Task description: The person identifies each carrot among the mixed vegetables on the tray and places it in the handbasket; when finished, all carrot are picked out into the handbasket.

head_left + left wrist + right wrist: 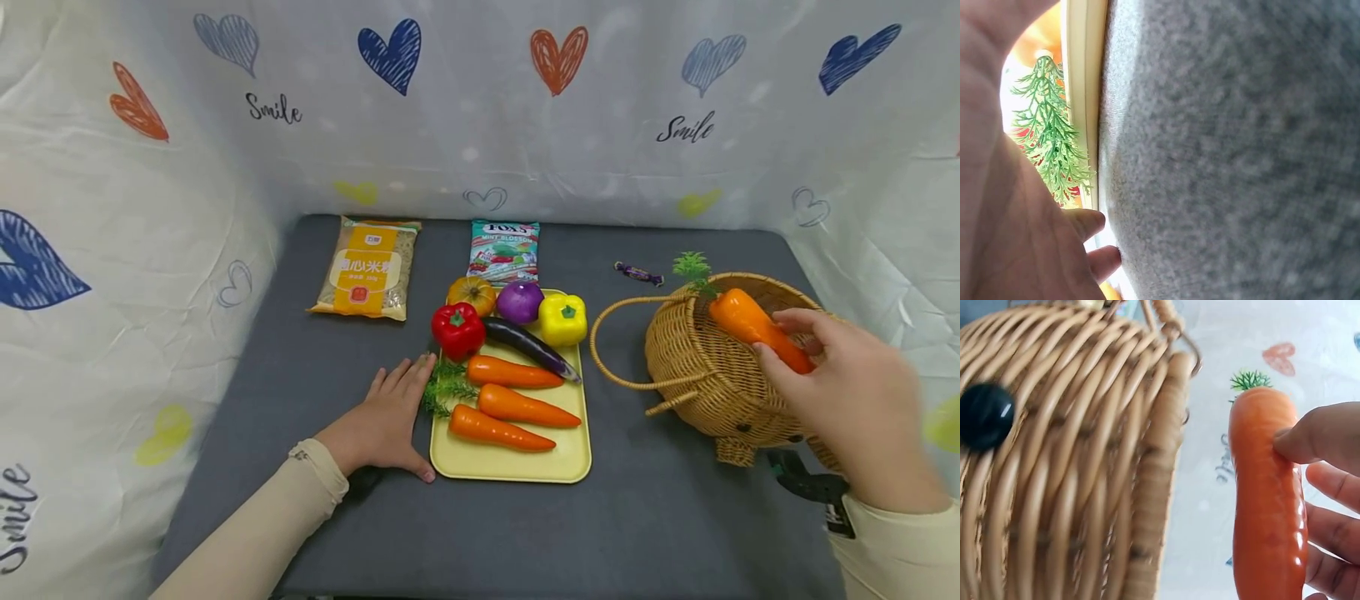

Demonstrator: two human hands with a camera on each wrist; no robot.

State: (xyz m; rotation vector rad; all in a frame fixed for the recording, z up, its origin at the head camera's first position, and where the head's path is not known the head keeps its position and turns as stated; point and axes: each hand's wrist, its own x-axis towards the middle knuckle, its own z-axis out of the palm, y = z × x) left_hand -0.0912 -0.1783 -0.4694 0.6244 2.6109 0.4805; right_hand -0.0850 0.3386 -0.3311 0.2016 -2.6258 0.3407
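Over the opening of a wicker basket point(686, 358) at the right, my right hand point(862, 392) pinches an orange carrot point(750, 321) between thumb and fingers, its green top pointing to the back left. The right wrist view shows the same carrot point(1266, 494) beside the basket's rim point(1157, 469). My left hand point(386, 421) rests with spread, straight fingers against the left edge of a yellow tray point(510, 468). On the tray lie three carrots point(528, 406), an eggplant point(528, 346), a red pepper point(458, 332), a yellow pepper point(562, 320), a purple onion point(520, 302) and an orange pumpkin-like vegetable point(472, 294).
Behind the tray is a teal Fox's candy bag point(504, 254). A yellow-labelled grain bag point(367, 268) lies at the back left, and a purple-wrapped candy point(638, 273) at the back right. The basket's looped handle point(596, 333) reaches toward the tray. Printed cloth walls enclose the grey table point(517, 542).
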